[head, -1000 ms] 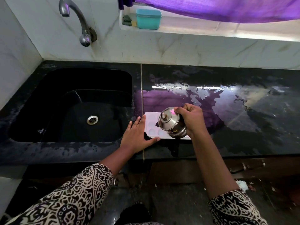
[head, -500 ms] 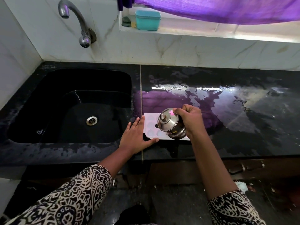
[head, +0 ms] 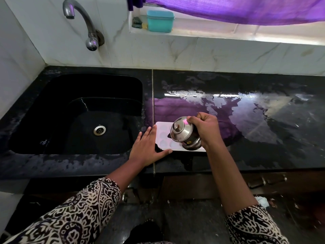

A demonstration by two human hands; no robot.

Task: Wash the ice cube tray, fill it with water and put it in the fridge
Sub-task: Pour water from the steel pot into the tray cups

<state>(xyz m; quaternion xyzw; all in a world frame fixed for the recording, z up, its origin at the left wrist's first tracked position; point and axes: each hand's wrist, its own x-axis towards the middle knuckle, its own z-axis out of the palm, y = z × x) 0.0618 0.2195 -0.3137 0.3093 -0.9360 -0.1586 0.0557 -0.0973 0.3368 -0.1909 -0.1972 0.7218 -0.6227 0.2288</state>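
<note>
Nearest me, both patterned sleeves [head: 79,213] are cut off by the bottom edge. My view of the left hand [head: 147,148] is clear: it lies flat on the black counter [head: 263,147], fingers straight and slightly spread. Its fingertips touch the ice cube tray [head: 162,136] at its left end, and the thumb lies along the tray's near edge.

The white tray sits flat between the two hands, its right part hidden under a lidded steel pot [head: 184,136]. The right hand [head: 205,131] is curled round that pot and holds it tilted toward the left hand, over the tray. I cannot tell whether water is coming out. A small sticker [head: 188,143] sits low on the pot, its print too small to read.

Beyond the right hand the counter is wet and glaring. Left of the left hand is the black sink [head: 52,111] with its drain [head: 99,130], and a tap [head: 82,20] stands behind it. Farthest off are a teal box [head: 160,21] and a purple curtain [head: 228,9] cropped at the top.
</note>
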